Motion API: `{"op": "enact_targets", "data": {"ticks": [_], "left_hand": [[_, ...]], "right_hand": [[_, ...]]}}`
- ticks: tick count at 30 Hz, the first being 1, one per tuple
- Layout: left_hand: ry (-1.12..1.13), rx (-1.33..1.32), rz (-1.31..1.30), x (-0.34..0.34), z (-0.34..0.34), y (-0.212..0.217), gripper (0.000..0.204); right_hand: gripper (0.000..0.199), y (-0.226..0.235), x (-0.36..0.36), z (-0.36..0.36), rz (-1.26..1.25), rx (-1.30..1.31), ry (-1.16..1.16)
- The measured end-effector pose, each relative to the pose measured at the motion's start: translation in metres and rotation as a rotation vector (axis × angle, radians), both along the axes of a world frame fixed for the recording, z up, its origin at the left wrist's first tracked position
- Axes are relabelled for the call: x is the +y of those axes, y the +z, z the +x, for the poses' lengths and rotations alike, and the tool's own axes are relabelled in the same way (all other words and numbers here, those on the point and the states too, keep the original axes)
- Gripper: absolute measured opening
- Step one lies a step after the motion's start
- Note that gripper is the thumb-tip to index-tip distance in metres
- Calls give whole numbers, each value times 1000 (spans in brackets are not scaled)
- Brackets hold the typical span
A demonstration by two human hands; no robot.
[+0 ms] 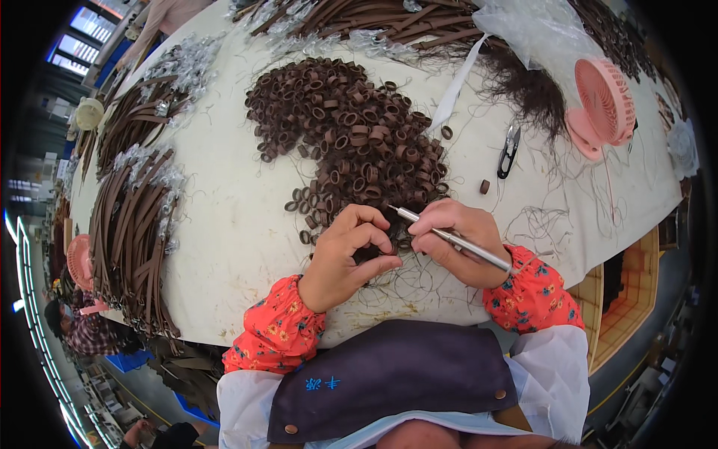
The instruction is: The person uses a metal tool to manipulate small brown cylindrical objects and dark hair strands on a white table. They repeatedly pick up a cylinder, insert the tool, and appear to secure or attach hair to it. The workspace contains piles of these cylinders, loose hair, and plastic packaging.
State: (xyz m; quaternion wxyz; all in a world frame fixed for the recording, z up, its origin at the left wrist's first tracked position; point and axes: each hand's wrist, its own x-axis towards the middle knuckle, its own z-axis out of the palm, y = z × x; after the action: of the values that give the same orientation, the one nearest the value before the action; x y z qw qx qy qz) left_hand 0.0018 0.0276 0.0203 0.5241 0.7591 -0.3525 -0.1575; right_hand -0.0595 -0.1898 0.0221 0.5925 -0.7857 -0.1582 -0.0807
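Note:
My left hand (pixel 351 251) is curled at the near edge of a large pile of brown strap loops (pixel 359 138), its thumb and fingers closed around a small dark brown loop (pixel 367 254) mostly hidden by the fingers. Slim and silver, a pen-shaped metal tool (pixel 480 251) lies in my right hand (pixel 462 238), gripped near its front. The tool's thin tip points left and away, just past my left fingertips. Loose dark threads (pixel 419 288) lie on the white table beneath both hands.
Black thread snips (pixel 509 152) and one stray loop (pixel 485 186) lie right of the pile. A pink fan (pixel 604 105) stands far right. Brown straps (pixel 134 239) with clear wrapping are stacked at left; more straps (pixel 374 21) lie along the back. A yellowish crate (pixel 632 288) sits below the right table edge.

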Motion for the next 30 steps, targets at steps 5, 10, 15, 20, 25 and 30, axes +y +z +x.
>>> {"op": "enact_targets", "data": {"ticks": [5,10,15,20,25,30], "left_hand": [[32,683,-105,2,-10,-2,13],[-53,812,-209,2,-6,-4,14],[-21,875,-345,-2,-8,-1,21],[91,393,-103,1,-14,-7,14],[160,104,-80,-3,-15,-4,12],[66,357,-227,-3,-16,-13,9]], "right_hand": [[34,-3,8,9,-65,-235,76],[34,-5,10,8,-92,-246,32],[35,-5,9,6,-94,-213,10],[34,-2,11,6,-100,-231,-54],[34,-4,12,7,-112,-272,-69],[35,-5,11,8,-148,-319,-32]]}}
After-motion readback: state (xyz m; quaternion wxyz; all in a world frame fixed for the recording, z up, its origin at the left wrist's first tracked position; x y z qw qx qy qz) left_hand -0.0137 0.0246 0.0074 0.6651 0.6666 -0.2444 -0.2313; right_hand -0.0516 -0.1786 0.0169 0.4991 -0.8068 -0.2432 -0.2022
